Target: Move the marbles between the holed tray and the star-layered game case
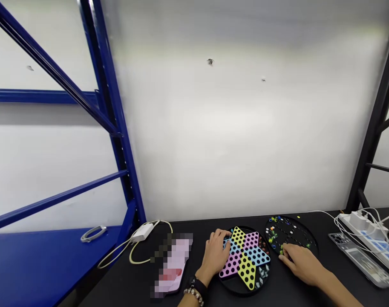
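Observation:
A Chinese checkers board point(242, 250) shaped as a star, with pink, yellow and light blue points full of holes, lies in a round black base. Over its left edge lies my left hand point(216, 251), fingers stretched forward and thumb on a light blue point. Clear marbles point(262, 275) and reddish marbles point(263, 245) sit in the gaps between the points. My right hand point(299, 262) reaches over the near left rim of a round black tray point(316, 247) that holds scattered marbles point(272, 232). Its fingers are curled together by some green ones; what they pinch is hidden.
Left of the board are a pink phone-like item point(175, 268), partly blurred, and a white adapter point(143, 231) with cables. At right lie a phone case point(362, 258) and a white power strip point(371, 238) with plugs. A blue rack frame point(117, 128) stands left; a white wall is behind.

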`<state>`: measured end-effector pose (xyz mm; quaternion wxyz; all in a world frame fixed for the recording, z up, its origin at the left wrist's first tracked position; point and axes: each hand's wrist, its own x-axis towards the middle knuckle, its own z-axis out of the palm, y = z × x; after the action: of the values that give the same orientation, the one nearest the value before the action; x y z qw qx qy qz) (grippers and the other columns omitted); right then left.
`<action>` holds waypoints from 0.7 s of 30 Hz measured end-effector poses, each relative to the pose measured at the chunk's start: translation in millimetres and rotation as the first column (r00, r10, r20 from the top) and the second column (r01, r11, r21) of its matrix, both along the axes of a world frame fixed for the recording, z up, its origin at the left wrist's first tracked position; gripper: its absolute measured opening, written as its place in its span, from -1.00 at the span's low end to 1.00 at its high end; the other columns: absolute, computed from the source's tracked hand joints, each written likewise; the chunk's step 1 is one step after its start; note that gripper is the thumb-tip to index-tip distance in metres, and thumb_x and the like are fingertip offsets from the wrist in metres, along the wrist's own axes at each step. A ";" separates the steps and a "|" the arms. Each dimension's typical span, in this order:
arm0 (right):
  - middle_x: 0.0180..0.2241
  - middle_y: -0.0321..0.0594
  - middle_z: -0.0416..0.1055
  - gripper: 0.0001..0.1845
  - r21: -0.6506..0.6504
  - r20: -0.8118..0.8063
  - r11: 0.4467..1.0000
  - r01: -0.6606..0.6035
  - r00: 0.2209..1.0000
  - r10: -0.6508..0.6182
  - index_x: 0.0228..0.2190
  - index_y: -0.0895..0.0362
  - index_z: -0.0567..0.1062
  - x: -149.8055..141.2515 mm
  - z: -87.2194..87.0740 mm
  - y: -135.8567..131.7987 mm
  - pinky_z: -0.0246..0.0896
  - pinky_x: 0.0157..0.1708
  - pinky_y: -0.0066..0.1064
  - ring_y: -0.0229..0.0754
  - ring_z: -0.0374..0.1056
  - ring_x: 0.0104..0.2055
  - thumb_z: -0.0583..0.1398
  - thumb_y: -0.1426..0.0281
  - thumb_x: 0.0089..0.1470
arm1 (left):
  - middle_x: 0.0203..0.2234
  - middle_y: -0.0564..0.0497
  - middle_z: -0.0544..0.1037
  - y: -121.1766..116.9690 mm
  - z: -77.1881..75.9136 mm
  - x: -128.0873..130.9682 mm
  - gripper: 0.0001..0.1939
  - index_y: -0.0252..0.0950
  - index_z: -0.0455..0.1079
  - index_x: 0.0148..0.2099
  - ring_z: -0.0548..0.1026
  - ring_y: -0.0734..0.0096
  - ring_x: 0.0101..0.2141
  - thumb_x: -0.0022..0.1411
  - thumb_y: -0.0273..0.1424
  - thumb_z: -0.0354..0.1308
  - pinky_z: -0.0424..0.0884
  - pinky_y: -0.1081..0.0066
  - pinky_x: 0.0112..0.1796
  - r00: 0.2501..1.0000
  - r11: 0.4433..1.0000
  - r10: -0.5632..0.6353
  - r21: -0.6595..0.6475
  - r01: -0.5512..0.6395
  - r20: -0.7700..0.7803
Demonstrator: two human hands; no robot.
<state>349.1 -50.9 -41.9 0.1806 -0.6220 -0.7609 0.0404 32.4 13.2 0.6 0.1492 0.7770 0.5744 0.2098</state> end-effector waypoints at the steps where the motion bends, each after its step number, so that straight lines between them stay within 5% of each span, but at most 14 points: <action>1: -0.41 -0.29 0.47 -0.72 0.033 0.036 0.999 -0.005 0.999 0.003 -0.42 0.03 0.36 0.0 -2.3 -0.1 0.07 -0.39 -0.38 -0.15 0.39 -0.40 0.02 0.19 0.26 | 0.01 -0.01 0.45 0.0 -0.1 -0.2 -0.66 -0.13 0.39 0.02 0.36 0.19 0.02 0.31 -0.37 -0.12 0.27 0.23 -0.01 1.000 1.000 0.000 -0.002 0.000 -0.002; 8: -0.51 -0.27 0.46 -0.50 0.054 0.041 0.994 0.092 0.995 -0.094 -0.54 0.04 0.30 -1.2 -0.9 1.2 0.02 -0.43 -0.39 -0.11 0.44 -0.41 -0.14 0.13 0.36 | 0.01 -0.01 0.45 -0.4 0.4 -0.2 -0.67 -0.13 0.38 0.02 0.36 0.21 0.02 0.32 -0.38 -0.12 0.25 0.22 0.00 1.000 1.000 0.003 -0.002 -0.003 0.008; 11: -0.54 -0.30 0.44 -0.57 0.048 -0.011 0.985 0.165 0.986 -0.164 -0.45 0.02 0.32 -5.2 8.5 7.8 0.02 -0.46 -0.40 -0.10 0.43 -0.43 -0.13 0.13 0.35 | 0.01 0.00 0.45 -0.6 0.4 0.0 -0.68 -0.13 0.39 0.01 0.36 0.21 0.03 0.30 -0.39 -0.10 0.25 0.23 0.00 1.000 1.000 0.003 0.000 -0.003 0.008; 21: -0.44 -0.12 0.53 -0.72 0.103 0.094 0.994 0.045 0.994 -0.055 -0.30 0.09 0.41 -27.9 -7.5 30.0 0.09 -0.43 -0.36 -0.04 0.46 -0.41 -0.02 0.22 0.26 | 0.01 0.01 0.45 -2.5 1.2 -1.0 -0.69 -0.11 0.38 0.01 0.37 0.23 0.01 0.32 -0.39 -0.10 0.26 0.27 -0.02 1.000 1.000 0.004 0.002 -0.004 -0.019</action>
<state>321.2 -21.0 -49.4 0.1755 -0.6321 -0.7540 -0.0328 31.4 10.7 1.7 0.1424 0.7779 0.5773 0.2031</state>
